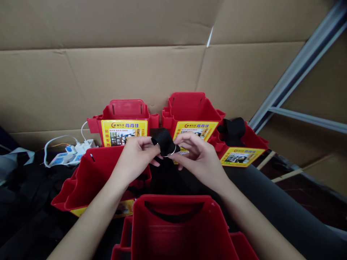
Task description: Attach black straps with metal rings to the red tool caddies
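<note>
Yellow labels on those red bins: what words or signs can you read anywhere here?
"背背佳", apparently, in blue: back left bin's yellow label.
Same blue characters: middle bin's label.
Right bin's label: too blurred.
All smaller print: too small to read.
Black strap: no text.
</note>
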`<act>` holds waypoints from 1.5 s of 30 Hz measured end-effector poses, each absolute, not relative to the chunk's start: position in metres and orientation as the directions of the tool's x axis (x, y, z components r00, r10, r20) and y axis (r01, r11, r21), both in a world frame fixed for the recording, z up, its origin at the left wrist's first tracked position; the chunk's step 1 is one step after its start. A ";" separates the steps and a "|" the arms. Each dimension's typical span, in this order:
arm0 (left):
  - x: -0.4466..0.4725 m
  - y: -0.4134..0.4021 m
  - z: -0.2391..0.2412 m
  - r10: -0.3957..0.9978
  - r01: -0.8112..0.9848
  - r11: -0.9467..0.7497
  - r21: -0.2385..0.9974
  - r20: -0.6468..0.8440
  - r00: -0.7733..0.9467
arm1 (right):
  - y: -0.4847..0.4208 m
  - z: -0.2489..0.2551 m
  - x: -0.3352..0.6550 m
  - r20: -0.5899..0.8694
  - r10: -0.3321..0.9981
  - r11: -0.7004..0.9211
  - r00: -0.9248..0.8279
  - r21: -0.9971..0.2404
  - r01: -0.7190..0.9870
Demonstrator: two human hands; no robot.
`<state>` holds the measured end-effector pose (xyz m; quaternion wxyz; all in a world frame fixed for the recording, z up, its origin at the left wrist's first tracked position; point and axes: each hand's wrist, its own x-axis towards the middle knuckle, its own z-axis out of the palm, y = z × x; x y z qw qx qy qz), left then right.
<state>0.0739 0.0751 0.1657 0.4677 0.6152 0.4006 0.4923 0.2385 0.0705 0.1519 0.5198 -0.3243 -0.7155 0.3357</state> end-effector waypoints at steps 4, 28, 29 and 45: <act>0.075 0.075 0.166 0.961 -0.024 -0.208 0.978 0.209 0.179 | 0.071 0.154 0.236 0.499 0.847 0.492 -0.184 -0.867 -0.083; 0.064 0.076 0.166 0.881 0.048 -0.290 0.956 0.247 0.404 | 0.073 0.175 0.280 0.353 0.580 0.777 -0.734 -0.510 0.369; 0.063 0.076 0.167 0.872 0.081 -0.323 0.943 0.264 0.412 | 0.076 0.173 0.279 0.351 0.581 0.781 -0.734 -0.494 0.383; 0.063 0.083 0.162 0.862 0.114 -0.469 0.876 0.426 0.274 | 0.081 0.163 0.267 0.336 0.493 0.842 -0.803 -0.415 0.343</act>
